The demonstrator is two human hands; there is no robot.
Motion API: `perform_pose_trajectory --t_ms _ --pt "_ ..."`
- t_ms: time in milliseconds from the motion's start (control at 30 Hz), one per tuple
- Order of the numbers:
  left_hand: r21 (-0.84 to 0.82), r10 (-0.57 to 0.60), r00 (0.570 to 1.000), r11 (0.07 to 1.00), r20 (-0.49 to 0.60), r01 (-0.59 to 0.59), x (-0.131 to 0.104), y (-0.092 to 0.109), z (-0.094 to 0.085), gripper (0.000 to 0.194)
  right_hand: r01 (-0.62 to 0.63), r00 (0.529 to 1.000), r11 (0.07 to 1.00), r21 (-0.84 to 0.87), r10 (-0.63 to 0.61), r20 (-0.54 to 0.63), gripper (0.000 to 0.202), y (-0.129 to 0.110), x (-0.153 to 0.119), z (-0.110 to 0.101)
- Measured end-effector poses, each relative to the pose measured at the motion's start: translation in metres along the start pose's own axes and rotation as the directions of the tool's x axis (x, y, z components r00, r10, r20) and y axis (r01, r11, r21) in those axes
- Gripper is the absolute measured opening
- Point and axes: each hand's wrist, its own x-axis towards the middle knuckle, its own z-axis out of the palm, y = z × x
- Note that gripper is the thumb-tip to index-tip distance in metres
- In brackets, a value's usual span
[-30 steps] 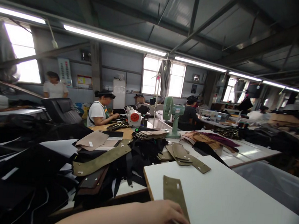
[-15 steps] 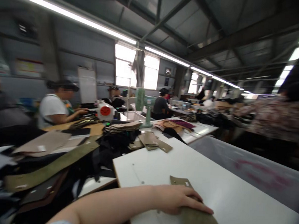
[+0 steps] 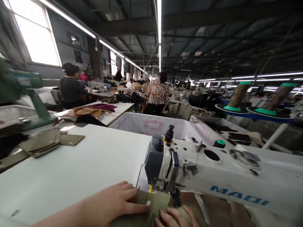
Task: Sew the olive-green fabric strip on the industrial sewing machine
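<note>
While both hands press flat at the near edge, the lines run outward from there.
Left hand (image 3: 112, 205): palm down on the olive cloth piece (image 3: 145, 212), fingers (image 3: 135, 208) spread flat, gripping nothing.
Right hand (image 3: 179, 224): flat on the same cloth, fingers open, just beside the left hand.
Cloth piece: lies on the white surface (image 3: 73, 170), its far edge under the needle of the sewing machine (image 3: 214, 174).
Sewing machine: white, blue lettering on its arm.
Stack of cut pieces (image 3: 43, 141): left, on the surface.
Green fan (image 3: 16, 88): behind the stack.
Thread cones (image 3: 255, 97): far right.
Other workers (image 3: 158, 93): well apart, at distant tables.
</note>
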Motion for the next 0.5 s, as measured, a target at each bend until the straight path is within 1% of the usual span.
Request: perform_pose_trajectory --t_ms 100,167,233,300,333,400,467,500 --pt "-0.114 0.057 0.997 0.992 0.053 -0.050 -0.006 0.022 -0.009 0.050 -0.001 0.999 0.998 0.058 -0.002 0.047 0.047 -0.005 0.006 -0.010" --pt "-0.161 0.079 0.996 0.984 0.040 -0.072 -0.004 0.026 -0.007 0.047 -0.006 0.993 1.000 0.029 0.003 0.120 0.038 -0.006 0.005 -0.016" --pt "-0.200 0.103 0.995 0.974 -0.007 -0.102 0.000 0.022 0.002 0.051 0.014 0.976 0.999 -0.044 -0.004 0.220 0.023 -0.007 0.001 -0.018" --pt "-0.225 0.112 0.992 0.967 -0.051 -0.120 0.006 0.014 0.011 0.049 0.035 0.954 0.995 -0.095 -0.005 0.300 0.025 -0.008 -0.002 -0.018" --pt "-0.221 0.103 0.993 0.969 -0.064 -0.114 0.007 0.010 0.014 0.047 0.037 0.949 0.994 -0.102 -0.003 0.316 0.028 -0.008 -0.003 -0.018" --pt "-0.187 0.040 0.996 0.981 -0.078 -0.054 0.008 0.005 0.017 0.042 0.030 0.947 0.995 -0.095 0.002 0.321 0.031 -0.009 -0.004 -0.016" --pt "-0.160 -0.025 0.995 0.987 -0.102 0.009 0.007 0.005 0.017 0.039 0.016 0.948 0.996 -0.084 0.012 0.319 0.031 -0.011 -0.007 -0.014" --pt "-0.157 -0.039 0.993 0.987 -0.114 0.020 0.006 0.006 0.016 0.038 0.008 0.948 0.997 -0.081 0.018 0.319 0.031 -0.012 -0.010 -0.014"
